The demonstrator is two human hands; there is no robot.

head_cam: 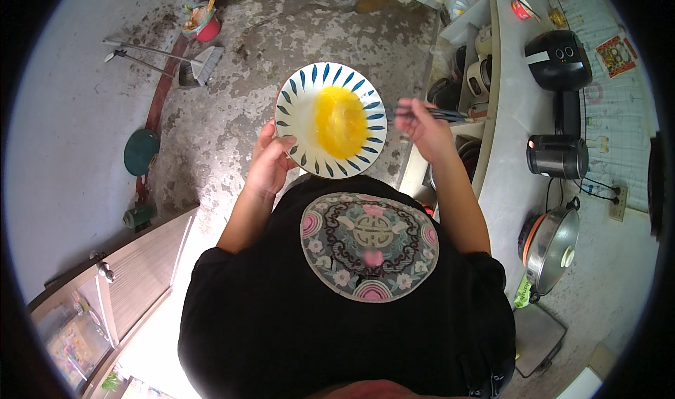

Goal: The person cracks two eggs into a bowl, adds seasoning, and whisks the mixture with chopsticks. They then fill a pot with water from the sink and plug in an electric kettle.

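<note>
A shallow white plate (298, 117) with blue leaf-shaped strokes around its rim is held in front of my body. My left hand (270, 159) grips its left edge, thumb over the rim. Beaten egg (341, 122), bright yellow and blurred, pools toward the plate's right side. Just right of the plate, my right hand (424, 127) holds dark chopsticks (451, 115). Their rear ends point right; the front ends are blurred near the rim, and I cannot tell whether they touch the egg.
Along the right runs a counter (509, 109) with a black air fryer (559, 60), a black electric kettle (558, 156) and a lidded steel pan (552, 251). Shelves below hold a rice cooker (477, 80). Leftward are a broom (203, 64), a red bin (208, 29) and a door (140, 277).
</note>
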